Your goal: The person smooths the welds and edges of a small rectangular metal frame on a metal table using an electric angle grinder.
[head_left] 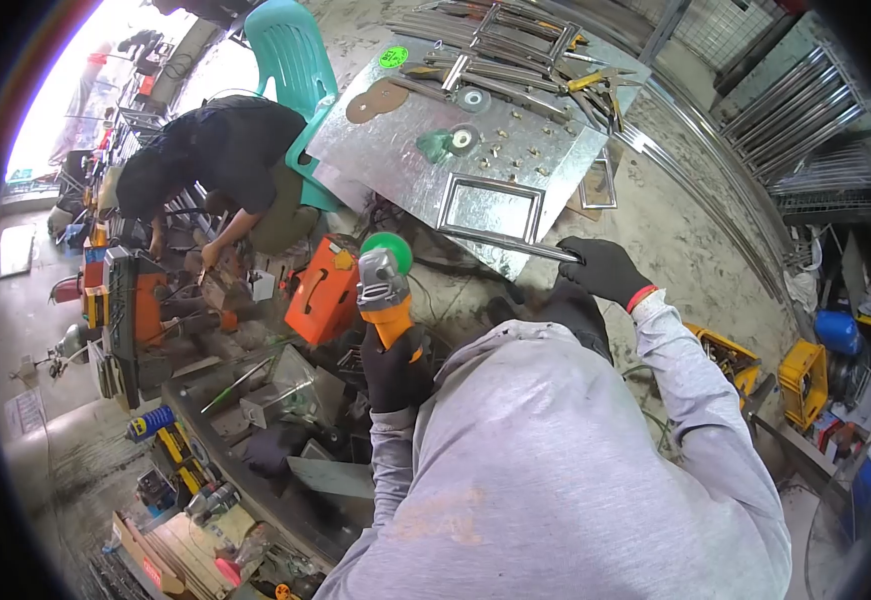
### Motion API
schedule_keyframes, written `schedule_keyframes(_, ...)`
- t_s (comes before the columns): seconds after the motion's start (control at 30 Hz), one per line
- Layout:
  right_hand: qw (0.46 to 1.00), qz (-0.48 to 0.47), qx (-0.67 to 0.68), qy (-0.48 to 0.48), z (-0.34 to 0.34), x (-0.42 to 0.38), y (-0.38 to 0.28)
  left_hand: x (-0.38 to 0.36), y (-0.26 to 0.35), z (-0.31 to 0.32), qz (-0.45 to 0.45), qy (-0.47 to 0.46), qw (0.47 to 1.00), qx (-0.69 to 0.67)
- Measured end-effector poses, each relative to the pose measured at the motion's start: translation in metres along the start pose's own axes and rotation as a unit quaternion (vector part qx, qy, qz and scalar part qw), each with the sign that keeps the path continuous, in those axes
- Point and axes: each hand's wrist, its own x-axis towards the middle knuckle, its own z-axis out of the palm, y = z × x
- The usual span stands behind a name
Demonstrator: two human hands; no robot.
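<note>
My left hand (393, 375), in a dark glove, is wrapped round the orange body of an angle grinder (385, 290). The grinder points away from me, with a green disc (389, 250) at its head. My right hand (603, 270), gloved too, grips the end of a metal tube on a shiny rectangular metal frame (492, 186). This frame overlaps the near edge of the metal-topped table (355, 150). Several small metal pieces (510, 150) lie on the tabletop beyond it, beside two round discs.
Pliers (595, 78) and metal bars lie at the table's far end. A person in dark clothes (220, 150) bends over at left, near a green chair (290, 55). An orange case (321, 290) stands beside the grinder. Yellow crates (803, 375) and long tubes line the right side.
</note>
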Motion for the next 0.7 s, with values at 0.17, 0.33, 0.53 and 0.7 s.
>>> schedule_keyframes(0.17, 0.995, 0.08, 0.062, 0.015, -0.004, -0.005, -0.009, 0.001, -0.01, -0.012, 0.075, 0.011, 0.996, 0.047)
schedule_keyframes(0.33, 0.997, -0.024, -0.043, -0.057, -0.002, 0.016, -0.034, 0.01, 0.017, -0.011, -0.088, 0.01, 0.993, -0.081)
schedule_keyframes(0.53, 0.993, -0.068, -0.074, -0.066, 0.011, 0.002, -0.037, 0.026, 0.03, -0.003, -0.061, -0.019, 0.998, -0.003)
schedule_keyframes(0.7, 0.982, -0.129, -0.104, -0.094, 0.002, 0.012, -0.021, 0.035, 0.021, 0.01, 0.093, -0.086, 0.974, 0.19)
